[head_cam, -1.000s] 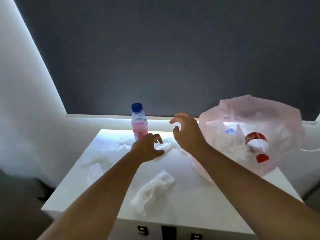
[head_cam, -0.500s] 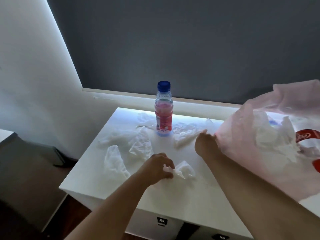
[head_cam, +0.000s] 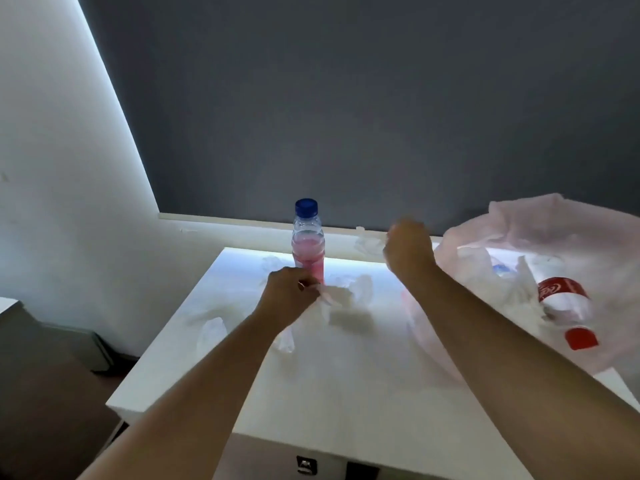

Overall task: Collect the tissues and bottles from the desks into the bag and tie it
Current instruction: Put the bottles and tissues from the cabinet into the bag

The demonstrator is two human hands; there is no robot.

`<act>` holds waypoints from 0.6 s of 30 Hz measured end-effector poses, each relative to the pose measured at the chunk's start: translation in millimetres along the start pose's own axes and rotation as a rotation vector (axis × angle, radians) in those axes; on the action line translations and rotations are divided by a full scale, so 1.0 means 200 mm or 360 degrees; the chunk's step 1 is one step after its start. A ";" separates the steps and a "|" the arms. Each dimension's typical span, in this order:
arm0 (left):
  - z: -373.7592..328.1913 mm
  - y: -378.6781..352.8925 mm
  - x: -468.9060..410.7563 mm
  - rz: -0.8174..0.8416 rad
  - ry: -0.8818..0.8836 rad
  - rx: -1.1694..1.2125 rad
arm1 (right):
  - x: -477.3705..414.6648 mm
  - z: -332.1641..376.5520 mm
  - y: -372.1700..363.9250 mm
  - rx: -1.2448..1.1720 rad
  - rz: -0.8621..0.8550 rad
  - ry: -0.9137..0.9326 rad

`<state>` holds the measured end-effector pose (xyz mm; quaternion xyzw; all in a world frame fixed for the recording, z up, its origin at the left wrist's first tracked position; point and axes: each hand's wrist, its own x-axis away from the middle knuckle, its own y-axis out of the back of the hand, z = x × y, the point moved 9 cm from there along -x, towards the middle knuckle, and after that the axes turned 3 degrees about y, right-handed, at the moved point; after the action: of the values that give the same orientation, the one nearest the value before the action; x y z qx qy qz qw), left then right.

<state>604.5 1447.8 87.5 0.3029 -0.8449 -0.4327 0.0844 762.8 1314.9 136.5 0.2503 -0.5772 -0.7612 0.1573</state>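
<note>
Dark grey wall (head_cam: 346,98) is filling the background, and the white counter (head_cam: 346,393) is glowing along its back edge. The left hand (head_cam: 291,292) is sitting just in front of the pink-filled bottle (head_cam: 308,244), its fingers curling round a crumpled tissue (head_cam: 341,296) and pinching it low over the counter. The right hand (head_cam: 408,252) is hanging raised beside the mouth of the pink bag (head_cam: 554,230). Its fingers are looking curled, but blur is hiding whether they are holding anything, so I cannot tell. A white scrap (head_cam: 367,242) is showing just beside it. A red-labelled bottle (head_cam: 561,292) is lying inside the bag among white paper. Loose tissues (head_cam: 211,327) are lying at the counter's left, well apart from the bag.

I'm judging this as tissue-gathering, with plenty left to collect. Doing it well is meaning bunching the tissue fully into the palm before lifting, steering clear of the upright bottle, and holding the bag's rim wide for the drop.
</note>
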 end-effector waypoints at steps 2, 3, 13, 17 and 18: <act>-0.23 0.16 -0.05 -0.0211 -0.0082 0.0114 | 0.00 -0.04 0.27 -0.0008 -0.0161 0.0054; -0.33 0.22 -0.07 -0.0284 -0.0113 0.0204 | 0.01 -0.08 0.39 -0.0064 -0.0234 0.0029; -1.27 -0.26 -0.04 0.0057 -0.0572 0.0447 | 0.33 -0.97 0.72 -0.0111 -0.0222 -0.0596; -1.35 -0.52 0.01 0.0345 -0.0749 0.0053 | 0.43 -1.16 0.68 -0.0138 -0.0134 -0.0693; -1.35 -0.51 0.01 0.0315 -0.0778 0.0004 | 0.43 -1.17 0.70 -0.0131 -0.0167 -0.0663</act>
<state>757.8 1217.6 172.9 0.1055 -0.8663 -0.4815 -0.0807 816.7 1042.1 204.5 0.1107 -0.5520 -0.8265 0.0048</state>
